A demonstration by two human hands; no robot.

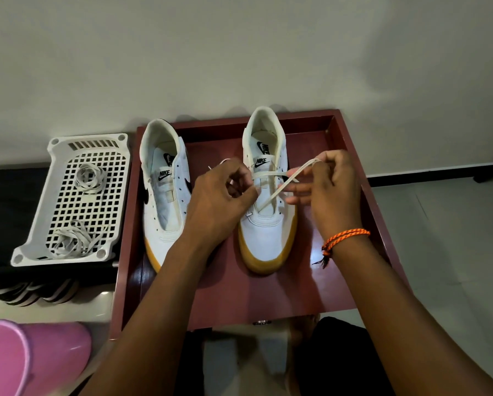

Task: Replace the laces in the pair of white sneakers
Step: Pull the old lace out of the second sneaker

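Two white sneakers with yellow soles stand toes toward me on a dark red tray [233, 292]. The left sneaker [165, 192] has no lace in its eyelets. The right sneaker [268, 232] has a cream lace [271, 197] partly threaded and crossing over its tongue. My left hand [219, 201] pinches one lace end at the shoe's left side. My right hand [331, 190] grips the other strand, pulled up and to the right, with two fingers stretched toward the shoe.
A white perforated basket [53, 247] left of the tray holds two loose bundles of laces [91, 178]. A pink plastic container [31, 355] lies at the bottom left. A pale wall runs behind the tray; tiled floor lies to the right.
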